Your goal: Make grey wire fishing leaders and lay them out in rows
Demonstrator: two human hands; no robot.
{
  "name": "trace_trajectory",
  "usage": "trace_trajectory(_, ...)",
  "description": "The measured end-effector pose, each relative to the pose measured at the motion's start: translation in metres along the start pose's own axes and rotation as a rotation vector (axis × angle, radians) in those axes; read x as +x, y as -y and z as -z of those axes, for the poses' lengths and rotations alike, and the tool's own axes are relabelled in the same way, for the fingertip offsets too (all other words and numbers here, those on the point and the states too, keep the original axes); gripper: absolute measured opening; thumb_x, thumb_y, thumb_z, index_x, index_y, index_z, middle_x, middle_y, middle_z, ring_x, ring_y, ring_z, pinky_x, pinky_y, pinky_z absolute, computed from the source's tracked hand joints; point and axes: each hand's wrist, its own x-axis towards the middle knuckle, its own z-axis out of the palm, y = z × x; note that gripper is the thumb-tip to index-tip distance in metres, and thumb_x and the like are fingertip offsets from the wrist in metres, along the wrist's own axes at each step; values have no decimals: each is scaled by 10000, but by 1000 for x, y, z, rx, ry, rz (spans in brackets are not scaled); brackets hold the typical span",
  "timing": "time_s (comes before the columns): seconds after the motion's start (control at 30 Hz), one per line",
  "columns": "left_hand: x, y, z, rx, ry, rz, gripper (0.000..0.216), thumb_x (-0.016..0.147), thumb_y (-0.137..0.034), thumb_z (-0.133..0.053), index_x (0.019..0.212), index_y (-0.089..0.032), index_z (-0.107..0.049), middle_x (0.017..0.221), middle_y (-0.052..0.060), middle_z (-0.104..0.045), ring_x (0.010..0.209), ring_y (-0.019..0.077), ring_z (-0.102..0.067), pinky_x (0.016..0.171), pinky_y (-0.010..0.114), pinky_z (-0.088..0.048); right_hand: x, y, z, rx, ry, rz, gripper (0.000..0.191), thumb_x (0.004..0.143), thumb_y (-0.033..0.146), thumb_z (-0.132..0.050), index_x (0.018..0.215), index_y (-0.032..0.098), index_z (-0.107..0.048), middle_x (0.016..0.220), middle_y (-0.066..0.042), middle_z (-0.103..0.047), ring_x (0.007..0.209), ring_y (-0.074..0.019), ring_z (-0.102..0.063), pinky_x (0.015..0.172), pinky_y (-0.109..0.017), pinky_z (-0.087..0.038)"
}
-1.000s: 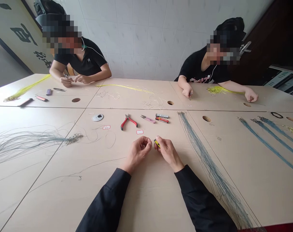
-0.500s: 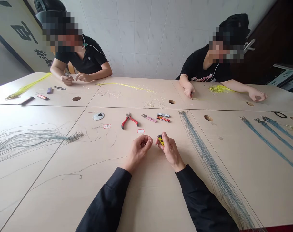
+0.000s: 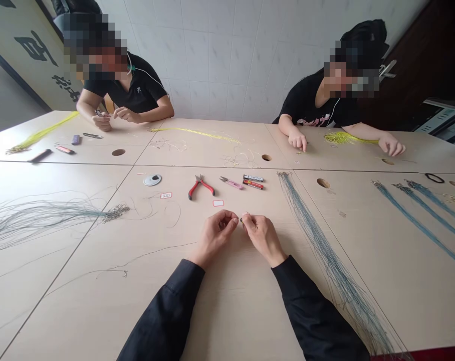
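My left hand (image 3: 218, 231) is closed in a pinch above the middle of the table. A thin grey-blue cord (image 3: 156, 250) runs from beneath it across the table to the left; the part between my fingers is too small to make out. Close beside it, my right hand (image 3: 263, 233) is wrapped round a yellow and black lighter (image 3: 241, 220), of which only a small end shows now. The fingertips of both hands nearly meet. Just beyond them lie red-handled pliers (image 3: 201, 188), pink thread snips (image 3: 231, 182) and two more lighters (image 3: 253, 184).
A bundle of blue-grey cords (image 3: 317, 240) lies to my right, another cord bundle (image 3: 77, 215) to my left. Several tied blue bundles (image 3: 419, 220) are farther right. A round metal disc (image 3: 152, 180) is near the table seam. Two people work opposite with yellow cords (image 3: 197, 133).
My right hand has turned inward and come closer to my left, so the lighter is now mostly hidden. Across the table, the right-hand person's hands have shifted slightly.
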Motion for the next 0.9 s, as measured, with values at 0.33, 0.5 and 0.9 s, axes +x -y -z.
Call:
trace_trajectory(0.33,-1,-4,-2,4,-23,15,210,869,-351,-561,814,-151,-596,666,-17,-516,585,92,-394,545,226,-324,-1,-5,-3,134,-23,23,498,961,495,-323,572,200,-422,517,12,-435,512,-130,-386,558,-259,-274)
trace_trajectory(0.5,0,-9,-4,5,-58,59,140,833,-280,-557,771,-155,-557,649,-32,-488,575,84,-378,543,221,-320,0,-7,-3,232,-20,35,542,975,553,-321,584,194,-431,544,21,-439,530,-122,-403,571,-246,-301)
trace_trajectory(0.9,0,-6,-4,6,-72,46,117,825,-252,-550,753,-160,-539,626,-42,-484,557,76,-386,530,204,-310,-2,-10,-4,281,14,80,555,969,582,-341,634,187,-540,545,24,-393,522,-122,-384,550,-249,-291)
